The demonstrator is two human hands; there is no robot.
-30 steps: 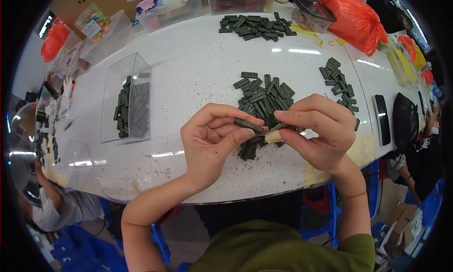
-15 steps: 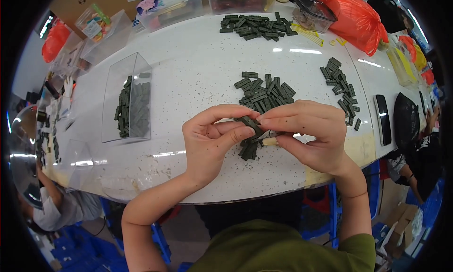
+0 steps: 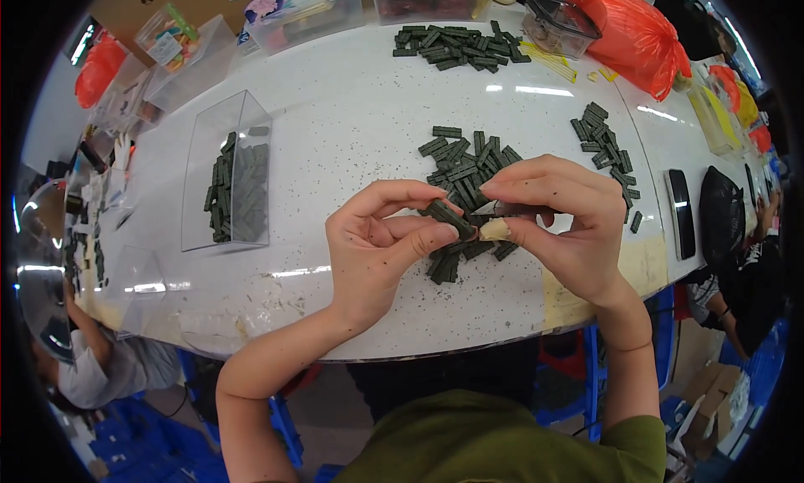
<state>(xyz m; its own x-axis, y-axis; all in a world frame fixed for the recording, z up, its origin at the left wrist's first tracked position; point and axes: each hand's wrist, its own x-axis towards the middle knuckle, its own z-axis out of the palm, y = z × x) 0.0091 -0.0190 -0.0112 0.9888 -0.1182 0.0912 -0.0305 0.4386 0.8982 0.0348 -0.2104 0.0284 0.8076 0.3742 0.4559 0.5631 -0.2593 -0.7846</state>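
Between the thumb and fingers of my left hand (image 3: 373,244) is a small dark green ridged block (image 3: 446,217), held tilted above the table. My right hand (image 3: 574,219) is closed just to its right, gripping a thin dark tool (image 3: 526,208) whose kind is mostly hidden by the fingers. A cream-coloured covering (image 3: 496,230) sits at the right thumb tip, close to the block's lower end. Beneath and behind both hands lies a loose pile of similar green blocks (image 3: 462,166), partly covered by the fingers.
A clear box (image 3: 226,182) holding green blocks stands at left. More blocks lie in a far pile (image 3: 456,46) and a right-hand pile (image 3: 605,140). Beyond the right pile are a phone (image 3: 680,213) and a black pouch (image 3: 722,215). Dark crumbs dot the white table (image 3: 335,131).
My right hand has lifted and opened a little away from the block, its index finger rising. The left hand keeps the block, now turned so more of its length shows.
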